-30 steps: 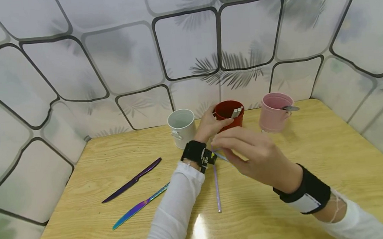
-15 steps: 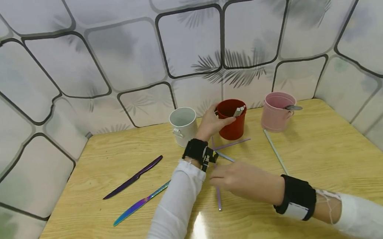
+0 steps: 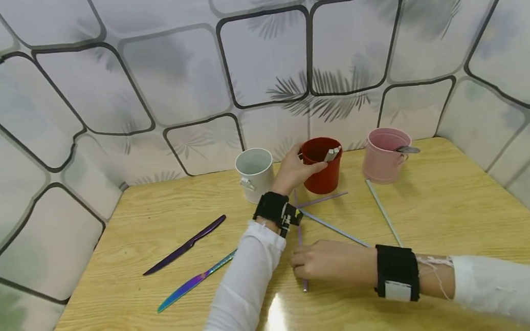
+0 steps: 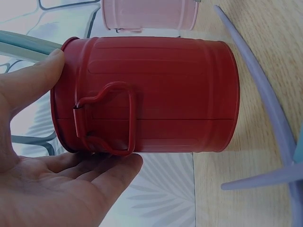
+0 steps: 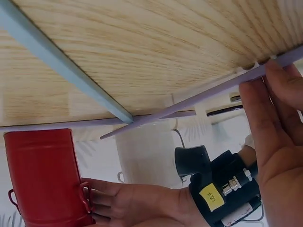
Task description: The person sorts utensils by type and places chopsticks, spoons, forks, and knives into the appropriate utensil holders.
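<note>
In the head view my left hand (image 3: 295, 172) holds the red bucket (image 3: 322, 174) at its left side. The left wrist view shows the thumb at the rim and the fingers against the wall beside the wire handle (image 4: 124, 90). Pale chopsticks (image 3: 331, 154) stand in that bucket. My right hand (image 3: 329, 261) is low over the table, and in the right wrist view its thumb and fingers pinch a purple chopstick (image 5: 203, 94). A blue chopstick (image 3: 331, 226) and another purple chopstick (image 3: 325, 199) lie close by, their ends near the pinched one.
A white bucket (image 3: 255, 179) stands left of the red one. The pink bucket (image 3: 382, 160), with a grey handle sticking out, is to the right. A green chopstick (image 3: 382, 211) lies before it. Purple (image 3: 185, 246) and rainbow (image 3: 192, 286) knives lie left. A patterned wall backs the table.
My right hand has come down from in front of the red bucket to the purple chopstick's near part, uncovering the other chopsticks. The left hand stays on the bucket.
</note>
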The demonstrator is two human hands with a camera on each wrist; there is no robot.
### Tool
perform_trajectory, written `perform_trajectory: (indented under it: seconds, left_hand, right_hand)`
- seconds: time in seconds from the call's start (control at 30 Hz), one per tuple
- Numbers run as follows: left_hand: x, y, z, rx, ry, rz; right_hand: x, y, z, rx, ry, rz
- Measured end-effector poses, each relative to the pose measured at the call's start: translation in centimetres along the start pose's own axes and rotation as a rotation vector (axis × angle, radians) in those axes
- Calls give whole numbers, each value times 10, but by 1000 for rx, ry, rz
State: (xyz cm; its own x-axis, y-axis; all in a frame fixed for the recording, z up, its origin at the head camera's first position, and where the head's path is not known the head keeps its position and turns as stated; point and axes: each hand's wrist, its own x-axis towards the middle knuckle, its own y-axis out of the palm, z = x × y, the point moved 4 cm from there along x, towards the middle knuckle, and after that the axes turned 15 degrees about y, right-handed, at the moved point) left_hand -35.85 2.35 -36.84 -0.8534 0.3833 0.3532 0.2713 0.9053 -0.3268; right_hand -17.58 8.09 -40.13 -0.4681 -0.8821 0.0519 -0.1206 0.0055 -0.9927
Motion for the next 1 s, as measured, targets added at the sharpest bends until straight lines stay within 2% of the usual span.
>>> perform_trajectory:
  seconds: [0.13, 0.37, 0.5, 0.6, 0.8, 1.0]
  left_hand:
    - [0, 1, 0, 8, -5, -2]
    - [0, 1, 0, 7, -7, -9]
    - [1, 2, 0, 13, -13, -13]
    - [1, 2, 1, 8, -21, -14]
    - [2, 2, 0, -20, -14, -12]
    - [2, 1, 0, -5, -8, -10]
  right_hand:
    - [0, 2, 0, -36, -1, 12]
    - [1, 1, 4, -118, -56, -14]
    - [-1, -1, 9, -234, -121, -69]
    - [-4, -3, 16, -287, -184, -145]
    - [-8, -11, 33, -249, -298, -322]
    - [-11, -22, 49, -167, -329, -346]
